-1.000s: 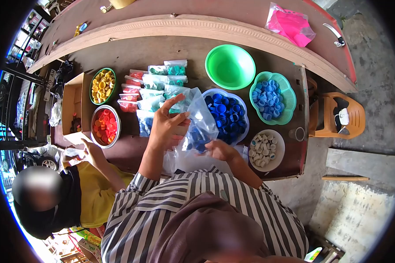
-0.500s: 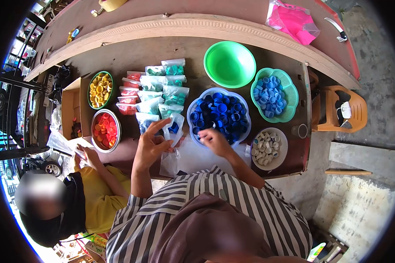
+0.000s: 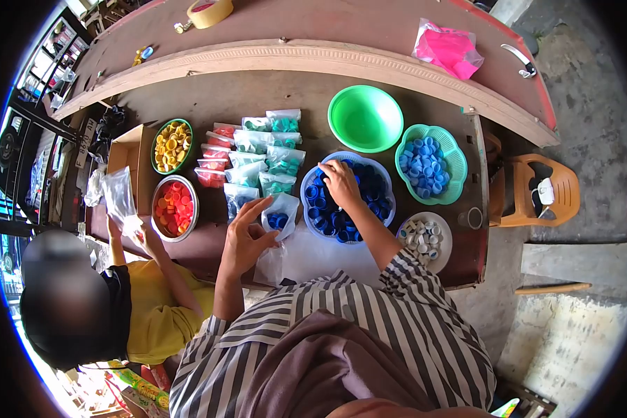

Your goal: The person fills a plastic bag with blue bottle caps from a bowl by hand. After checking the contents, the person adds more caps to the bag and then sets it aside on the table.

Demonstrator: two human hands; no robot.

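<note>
My left hand (image 3: 242, 240) pinches the rim of a clear plastic bag (image 3: 290, 205) between thumb and fingers. Several dark blue caps (image 3: 277, 221) lie inside that bag, and its mouth gapes. Over the blue-lavender basin (image 3: 391, 209) my right hand (image 3: 341, 182) reaches down among loose dark blue caps (image 3: 369, 182). Its fingers are bent together, and what the fingertips hold is hidden. Beside the left hand stand filled bags of teal caps (image 3: 283, 160) and filled bags of red caps (image 3: 211, 177). Flat clear plastic (image 3: 327, 258) lies between me and the basin.
Around the work stand a green bowl (image 3: 366, 118), a teal basket (image 3: 460, 177) of light blue caps, a white bowl (image 3: 444, 261), a red-cap bowl (image 3: 196, 209) and a yellow-cap bowl (image 3: 173, 146). At left, a co-worker's hands (image 3: 141, 237) hold a clear bag (image 3: 120, 195).
My right hand has moved away from me, from the near edge of the basin into the caps. The bag at my left hand stands wider open. The co-worker's bag has been raised.
</note>
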